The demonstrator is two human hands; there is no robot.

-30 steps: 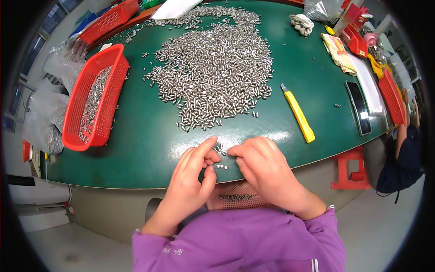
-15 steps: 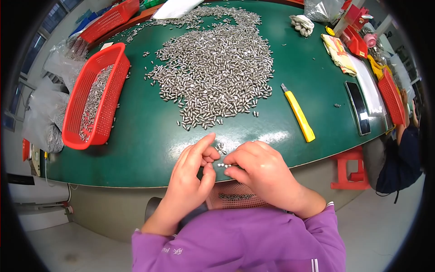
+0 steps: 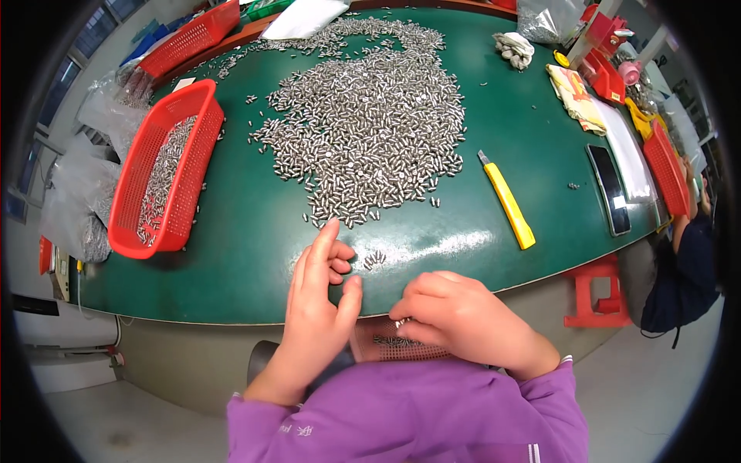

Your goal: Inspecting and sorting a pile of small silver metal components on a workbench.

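My right hand (image 3: pixel 463 315) is closed, pinching a few small shiny metal pins (image 3: pixel 400 323) at its fingertips. It hovers just past the table's near edge, over a pinkish mesh basket (image 3: pixel 401 353) at my lap with similar pins inside. My left hand (image 3: pixel 315 297) rests at the near edge, fingers stretched and thumb apart, with nothing visible in it. Beside its fingertips lies a small group of loose pins (image 3: pixel 374 260). A broad heap of the same pins (image 3: pixel 370 131) spreads over the green table (image 3: pixel 255 266) beyond both hands.
A red perforated basket (image 3: pixel 202 166) holding more pins stands at left. To the right lie a yellow utility knife (image 3: pixel 509 202) with its blade showing, a phone (image 3: pixel 609 189), a cloth (image 3: pixel 575 99) and a white glove (image 3: pixel 514 49). A red stool (image 3: pixel 593 297) is below the table.
My right hand has drawn back from the tabletop to over the lap basket, carrying pins in its fingers. My left hand has shifted slightly left, away from the small group of pins.
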